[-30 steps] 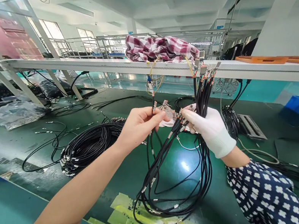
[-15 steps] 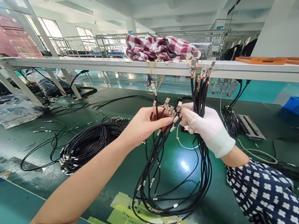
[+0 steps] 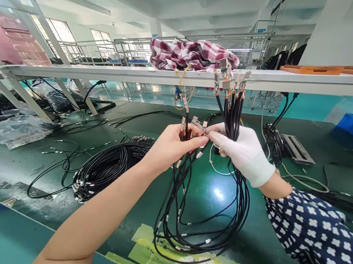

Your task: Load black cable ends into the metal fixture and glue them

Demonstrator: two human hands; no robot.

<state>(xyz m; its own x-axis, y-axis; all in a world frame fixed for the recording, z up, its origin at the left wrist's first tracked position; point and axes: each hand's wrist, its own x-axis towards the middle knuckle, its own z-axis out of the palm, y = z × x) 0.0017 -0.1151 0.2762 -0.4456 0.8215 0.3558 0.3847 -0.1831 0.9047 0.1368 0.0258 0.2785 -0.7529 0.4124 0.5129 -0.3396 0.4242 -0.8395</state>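
many black cables (image 3: 233, 119), one pinch, one fist

the cables hang in loops from the left hand (image 3: 174, 144) to the gloved right hand (image 3: 244, 155), over the tabletop (image 3: 263, 238), too overlapped to count. the left hand pinches some ends, at least three metal connectors (image 3: 205, 125) showing above it; the right is closed around a thicker bunch. a slackened pinch could let an end slip, and crossed loops may snag. one coil (image 3: 114, 162) lies left of the hands; one plaid cloth (image 3: 194, 57) sits beyond them.

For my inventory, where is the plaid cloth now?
In the head view, the cloth lies on the shelf, above centre, its right end behind cable ends above the right hand.
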